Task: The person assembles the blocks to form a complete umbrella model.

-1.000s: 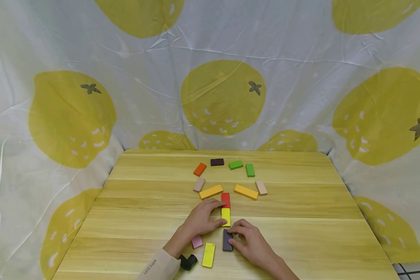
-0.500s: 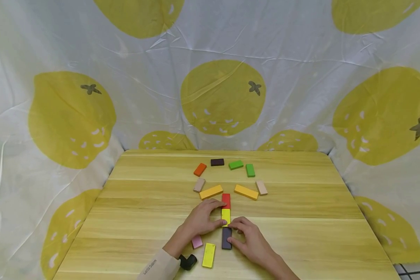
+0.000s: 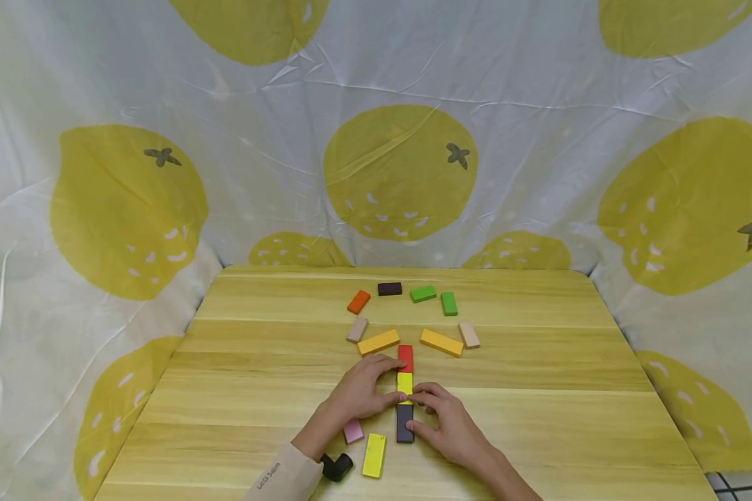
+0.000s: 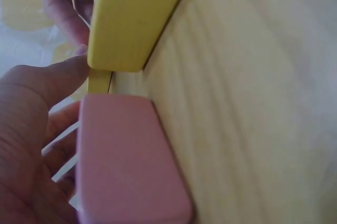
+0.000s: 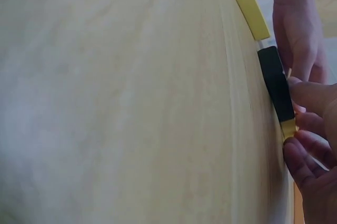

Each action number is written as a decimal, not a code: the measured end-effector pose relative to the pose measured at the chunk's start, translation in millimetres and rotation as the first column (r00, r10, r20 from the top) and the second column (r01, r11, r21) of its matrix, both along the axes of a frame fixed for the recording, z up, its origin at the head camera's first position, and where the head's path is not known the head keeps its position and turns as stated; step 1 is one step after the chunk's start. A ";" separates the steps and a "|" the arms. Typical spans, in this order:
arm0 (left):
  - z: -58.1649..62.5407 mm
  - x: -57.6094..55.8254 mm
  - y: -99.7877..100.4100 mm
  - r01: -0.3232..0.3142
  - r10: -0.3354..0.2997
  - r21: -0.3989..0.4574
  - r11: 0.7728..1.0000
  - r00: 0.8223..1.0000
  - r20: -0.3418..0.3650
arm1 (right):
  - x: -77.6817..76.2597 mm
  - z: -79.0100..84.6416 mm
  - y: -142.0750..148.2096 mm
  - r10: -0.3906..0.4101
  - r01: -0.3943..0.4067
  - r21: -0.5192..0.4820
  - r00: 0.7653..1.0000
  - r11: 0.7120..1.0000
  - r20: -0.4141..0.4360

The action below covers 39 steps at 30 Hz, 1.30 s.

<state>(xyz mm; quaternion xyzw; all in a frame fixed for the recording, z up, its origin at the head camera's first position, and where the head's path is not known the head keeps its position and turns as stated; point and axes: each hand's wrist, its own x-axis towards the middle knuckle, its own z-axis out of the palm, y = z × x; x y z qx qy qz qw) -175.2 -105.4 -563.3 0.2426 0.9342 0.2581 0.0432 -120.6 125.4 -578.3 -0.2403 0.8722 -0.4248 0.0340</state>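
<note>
Three blocks lie end to end in a line in the head view: red (image 3: pixel 405 353), yellow (image 3: pixel 404 383), then black (image 3: pixel 404 425) nearest the person. From the left, my left hand (image 3: pixel 358 390) touches this line, its index fingertip on the red block and its thumb on the yellow one. My right hand (image 3: pixel 454 430) is on the other side; its thumb touches the black block's right edge, and its index finger reaches the yellow block beside the left thumb. In the right wrist view, right fingertips meet the side of the black block (image 5: pixel 276 81).
A pink block (image 3: pixel 354 431) and a loose yellow block (image 3: pixel 374 456) lie near the left forearm, beside a black object (image 3: pixel 337 467). Farther back, orange-yellow (image 3: pixel 379 342), beige (image 3: pixel 468 335), green (image 3: pixel 423 293), dark (image 3: pixel 389 289) and orange (image 3: pixel 358 302) blocks form an arch on the wooden table (image 3: pixel 257 390).
My right hand has slid the black block up and slightly left against the yellow block. Its index finger has shifted from the black block to the yellow one. The left hand stays put.
</note>
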 end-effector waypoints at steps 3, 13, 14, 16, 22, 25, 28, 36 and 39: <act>0.6 -0.3 -0.1 0.001 -0.001 0.001 1.000 1.000 -0.003 | 0.2 0.7 -0.1 -0.003 0.002 0.005 1.000 1.000 0.009; 0.4 -1.5 -0.9 -0.001 0.001 0.006 1.000 1.000 -0.023 | 0.6 3.2 -0.4 -0.004 0.004 0.012 1.000 1.000 0.021; 0.5 -1.6 -1.0 0.000 0.000 0.006 1.000 1.000 -0.029 | 0.4 3.2 -0.5 -0.004 0.004 0.013 1.000 1.000 0.017; 0.4 -1.5 -1.0 0.005 -0.005 0.008 1.000 0.999 -0.046 | -0.1 2.8 -0.6 -0.004 0.004 0.011 1.000 1.000 0.010; -0.2 0.4 -0.5 -0.002 0.002 0.004 1.000 0.999 -0.037 | -0.5 1.0 -0.5 -0.003 0.003 0.013 1.000 1.000 0.005; -0.8 1.4 -0.7 -0.003 0.002 -0.009 1.000 1.000 -0.029 | -0.3 0.3 -0.4 -0.002 0.002 0.013 1.000 1.000 0.006; -1.9 1.9 -1.4 0.012 -0.013 -0.023 1.000 0.999 -0.044 | -0.7 0.6 -0.5 0.004 -0.004 0.008 1.000 1.000 0.005; -3.7 3.4 -4.1 0.065 -0.067 -0.033 0.997 0.996 -0.059 | -7.4 5.3 6.9 0.009 -0.009 -0.006 0.999 1.000 0.047; -2.9 4.4 -5.2 0.096 -0.099 -0.044 0.994 0.993 -0.063 | -14.5 7.1 12.9 -0.027 0.027 -0.006 0.999 1.000 0.041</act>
